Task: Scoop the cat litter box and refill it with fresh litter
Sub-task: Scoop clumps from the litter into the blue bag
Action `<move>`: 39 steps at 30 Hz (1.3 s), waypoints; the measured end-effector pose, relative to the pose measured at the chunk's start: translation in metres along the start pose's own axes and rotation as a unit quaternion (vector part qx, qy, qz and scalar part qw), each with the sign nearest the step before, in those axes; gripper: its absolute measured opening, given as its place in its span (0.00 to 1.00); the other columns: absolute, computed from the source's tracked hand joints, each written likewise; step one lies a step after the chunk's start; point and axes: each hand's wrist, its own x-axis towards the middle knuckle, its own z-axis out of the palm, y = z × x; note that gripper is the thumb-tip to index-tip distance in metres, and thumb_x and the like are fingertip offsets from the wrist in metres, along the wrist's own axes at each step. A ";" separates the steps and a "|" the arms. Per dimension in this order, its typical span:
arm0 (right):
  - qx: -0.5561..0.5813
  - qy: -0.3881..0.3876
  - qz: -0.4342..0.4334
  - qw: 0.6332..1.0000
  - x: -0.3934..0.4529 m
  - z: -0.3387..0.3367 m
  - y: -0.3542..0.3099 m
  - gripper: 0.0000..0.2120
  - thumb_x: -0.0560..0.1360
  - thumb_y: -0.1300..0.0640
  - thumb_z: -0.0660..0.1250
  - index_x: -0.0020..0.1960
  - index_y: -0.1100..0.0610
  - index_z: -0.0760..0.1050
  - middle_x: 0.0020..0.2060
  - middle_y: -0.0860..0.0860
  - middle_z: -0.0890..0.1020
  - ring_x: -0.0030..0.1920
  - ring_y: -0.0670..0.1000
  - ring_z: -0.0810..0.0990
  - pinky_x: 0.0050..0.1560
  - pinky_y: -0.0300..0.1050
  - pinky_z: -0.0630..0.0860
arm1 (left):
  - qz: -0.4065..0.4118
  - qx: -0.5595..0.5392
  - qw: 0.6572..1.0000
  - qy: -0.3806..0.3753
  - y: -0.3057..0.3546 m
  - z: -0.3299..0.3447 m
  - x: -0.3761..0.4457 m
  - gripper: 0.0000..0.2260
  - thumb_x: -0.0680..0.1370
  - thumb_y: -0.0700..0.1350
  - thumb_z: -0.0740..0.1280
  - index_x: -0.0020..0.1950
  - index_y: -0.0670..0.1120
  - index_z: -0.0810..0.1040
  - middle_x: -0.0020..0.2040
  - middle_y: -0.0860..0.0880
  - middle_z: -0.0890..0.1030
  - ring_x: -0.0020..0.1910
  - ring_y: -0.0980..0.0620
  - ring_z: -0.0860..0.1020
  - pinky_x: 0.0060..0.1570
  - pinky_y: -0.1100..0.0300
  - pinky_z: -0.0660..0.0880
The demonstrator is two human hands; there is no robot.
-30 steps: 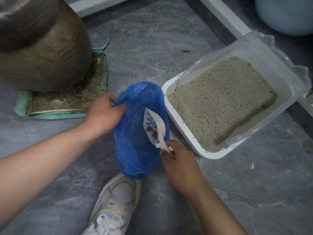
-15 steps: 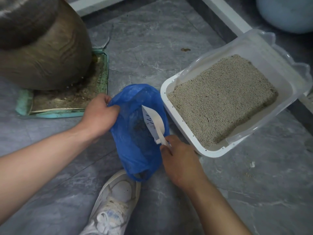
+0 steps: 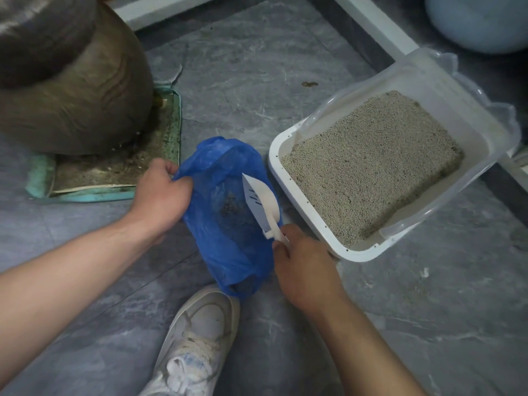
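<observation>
While the left hand (image 3: 160,197) grips the rim of the blue plastic bag (image 3: 225,224), holding it open, the right hand (image 3: 303,264) grasps the white slotted scoop (image 3: 261,205) by its handle, blade inside the bag mouth. Dark clumps (image 3: 230,205) lie in the bag. Litter box (image 3: 285,178) sits just right of the bag on the grey floor (image 3: 257,75), grey litter (image 3: 371,167) inside.

Two hands: left hand (image 3: 160,195), right hand (image 3: 305,267). One blue bag (image 3: 225,247), one white scoop (image 3: 261,205), one litter box (image 3: 314,232), one brown pot (image 3: 71,81), one white shoe (image 3: 197,338).
</observation>
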 end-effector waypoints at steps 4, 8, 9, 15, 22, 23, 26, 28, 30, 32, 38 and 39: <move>0.013 0.011 0.010 1.000 -0.003 0.004 0.000 0.07 0.80 0.54 0.60 0.55 0.54 0.73 0.46 0.56 0.83 0.49 0.60 0.80 0.47 0.53 0.77 | -0.011 -0.016 0.999 -0.033 -0.005 0.005 0.000 0.06 0.72 0.41 0.68 0.44 0.48 0.72 0.40 0.45 0.79 0.36 0.47 0.76 0.30 0.57 0.69; 0.031 0.007 0.014 0.999 -0.007 0.002 0.000 0.06 0.80 0.55 0.60 0.53 0.56 0.73 0.45 0.57 0.83 0.48 0.61 0.80 0.47 0.54 0.76 | -0.009 -0.007 0.999 -0.036 -0.004 0.008 -0.003 0.07 0.72 0.43 0.70 0.44 0.48 0.72 0.42 0.43 0.80 0.39 0.44 0.79 0.34 0.51 0.76; 0.038 0.009 0.007 0.999 -0.008 -0.001 -0.002 0.06 0.80 0.54 0.60 0.52 0.56 0.73 0.44 0.57 0.83 0.47 0.61 0.80 0.47 0.54 0.76 | -0.008 -0.002 0.999 -0.034 -0.003 0.008 -0.004 0.07 0.72 0.43 0.70 0.44 0.48 0.72 0.42 0.44 0.80 0.39 0.43 0.79 0.34 0.50 0.78; 0.155 0.010 0.016 0.988 -0.025 -0.035 -0.013 0.08 0.78 0.49 0.63 0.47 0.53 0.76 0.34 0.47 0.80 0.35 0.50 0.76 0.38 0.49 0.73 | -0.028 -0.032 0.995 -0.092 0.005 0.006 -0.010 0.12 0.74 0.44 0.70 0.49 0.36 0.77 0.39 0.38 0.82 0.30 0.44 0.81 0.20 0.58 0.74; 0.526 0.040 0.167 0.833 -0.023 -0.067 -0.013 0.09 0.81 0.57 0.63 0.42 0.58 0.74 0.32 0.55 0.74 0.24 0.51 0.69 0.24 0.41 0.65 | -0.032 -0.051 0.985 -0.160 0.017 0.005 -0.017 0.13 0.77 0.50 0.71 0.42 0.41 0.76 0.34 0.44 0.82 0.33 0.48 0.82 0.24 0.55 0.79; 0.548 0.054 0.185 0.814 -0.022 -0.070 -0.011 0.08 0.82 0.57 0.63 0.45 0.58 0.74 0.32 0.54 0.75 0.25 0.51 0.70 0.24 0.41 0.66 | -0.031 -0.037 0.987 -0.154 0.017 0.005 -0.015 0.16 0.75 0.54 0.72 0.45 0.41 0.76 0.39 0.43 0.81 0.38 0.47 0.82 0.26 0.54 0.79; 0.581 0.079 0.222 0.779 -0.017 -0.077 -0.004 0.07 0.82 0.57 0.61 0.50 0.61 0.74 0.32 0.54 0.76 0.26 0.51 0.71 0.24 0.41 0.68 | -0.030 -0.004 0.990 -0.136 0.021 -0.001 -0.011 0.25 0.66 0.64 0.73 0.49 0.46 0.75 0.46 0.43 0.80 0.45 0.45 0.80 0.29 0.48 0.81; 0.577 0.084 0.234 0.778 -0.017 -0.079 0.000 0.08 0.82 0.57 0.61 0.51 0.61 0.74 0.33 0.55 0.77 0.26 0.51 0.71 0.25 0.42 0.69 | -0.024 0.002 0.990 -0.136 0.024 -0.001 -0.009 0.26 0.65 0.65 0.72 0.49 0.46 0.76 0.47 0.42 0.80 0.46 0.44 0.81 0.30 0.43 0.82; 0.571 0.088 0.240 0.781 -0.017 -0.080 0.002 0.08 0.82 0.57 0.61 0.50 0.61 0.74 0.33 0.55 0.78 0.26 0.51 0.72 0.26 0.42 0.69 | -0.008 0.011 0.990 -0.142 0.030 0.000 -0.011 0.20 0.70 0.59 0.74 0.50 0.45 0.75 0.46 0.41 0.81 0.43 0.43 0.82 0.32 0.41 0.82; 0.568 0.091 0.247 0.780 -0.019 -0.080 0.004 0.08 0.82 0.57 0.61 0.49 0.62 0.74 0.33 0.55 0.78 0.26 0.51 0.71 0.26 0.43 0.69 | 0.003 0.014 0.990 -0.140 0.032 0.004 -0.011 0.15 0.74 0.52 0.74 0.49 0.44 0.75 0.44 0.41 0.81 0.41 0.42 0.82 0.35 0.41 0.82; 0.598 0.072 0.284 0.746 -0.020 -0.078 0.004 0.09 0.83 0.56 0.60 0.52 0.60 0.75 0.33 0.54 0.79 0.26 0.50 0.73 0.25 0.41 0.70 | 0.186 0.177 0.966 -0.038 0.033 0.002 -0.008 0.29 0.70 0.60 0.73 0.61 0.42 0.71 0.56 0.39 0.75 0.59 0.34 0.74 0.57 0.41 0.74; 0.619 0.061 0.293 0.726 -0.019 -0.078 0.003 0.09 0.83 0.55 0.60 0.53 0.59 0.75 0.33 0.54 0.80 0.26 0.50 0.74 0.24 0.40 0.71 | 0.255 0.182 0.949 -0.038 0.036 0.004 -0.011 0.30 0.71 0.58 0.73 0.64 0.41 0.71 0.61 0.38 0.73 0.63 0.35 0.72 0.63 0.40 0.71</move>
